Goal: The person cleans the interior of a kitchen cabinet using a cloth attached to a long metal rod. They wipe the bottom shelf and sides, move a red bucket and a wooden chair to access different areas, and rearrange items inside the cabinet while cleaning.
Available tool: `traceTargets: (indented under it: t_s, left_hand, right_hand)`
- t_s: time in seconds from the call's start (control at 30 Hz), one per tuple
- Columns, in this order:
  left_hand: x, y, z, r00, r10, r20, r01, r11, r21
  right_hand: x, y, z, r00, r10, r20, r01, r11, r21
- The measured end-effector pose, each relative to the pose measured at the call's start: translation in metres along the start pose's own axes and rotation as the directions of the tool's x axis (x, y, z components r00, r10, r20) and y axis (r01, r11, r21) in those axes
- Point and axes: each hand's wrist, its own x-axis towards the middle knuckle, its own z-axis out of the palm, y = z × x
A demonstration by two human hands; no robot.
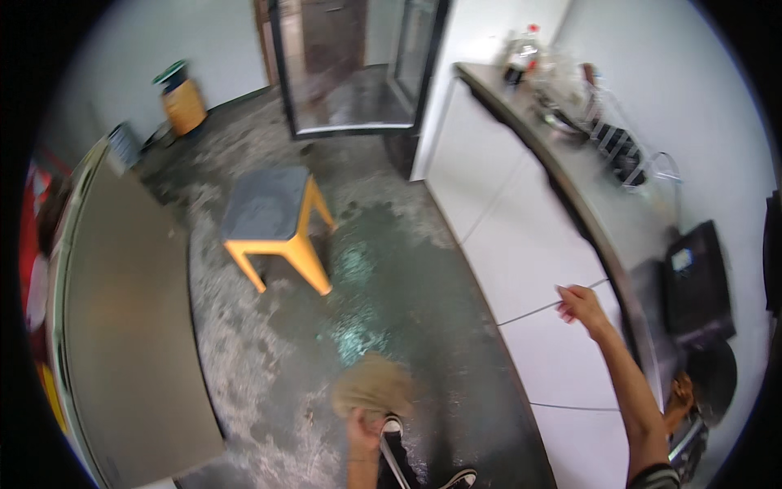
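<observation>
My left hand [364, 430] is low in the view, its fingers gripping the near edge of a blurred tan cloth [374, 386]. The cloth hangs bunched above the wet concrete floor [415, 293], just ahead of my shoe [393, 424]. Out to the right, my right hand [580, 308] is raised in front of the white cabinet doors [550, 360]. Its fingers are loosely curled in and nothing shows in them. A plastic stool [269, 205] with a grey seat and yellow legs stands on the floor ahead.
A worktop [586, 189] on the right carries bottles [520, 58], a dark rack [620, 153] and a black appliance [699, 281]. At left stands a large grey-brown panelled unit [131, 324]. Farther back are a yellow container [183, 107], a grey bin [124, 145] and a dark-framed glass door [354, 67].
</observation>
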Motion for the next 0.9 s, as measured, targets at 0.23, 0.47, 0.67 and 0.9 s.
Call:
traceTargets:
  t_s: [0.23,0.47,0.67,0.9]
  left_hand:
    - [0.007,0.169,-0.099,0.949,0.295,0.110,-0.280,0.950,-0.137]
    - [-0.059,0.221,-0.138,0.962,0.240,-0.132,-0.197,0.942,0.272]
    - [-0.072,0.220,-0.138,0.990,0.120,-0.079,-0.090,0.946,0.312]
    - [-0.028,0.273,-0.017,0.997,0.027,-0.067,0.008,0.882,0.471]
  right_hand:
    - [0.017,-0.068,0.018,0.994,0.087,0.069,-0.096,0.985,0.146]
    - [0.058,-0.034,0.012,0.943,0.332,-0.025,-0.262,0.786,0.561]
    - [0.127,0.000,0.007,0.864,0.492,-0.108,-0.140,0.440,0.887]
    - [0.185,0.006,0.018,0.869,0.421,-0.260,0.317,-0.070,0.946]
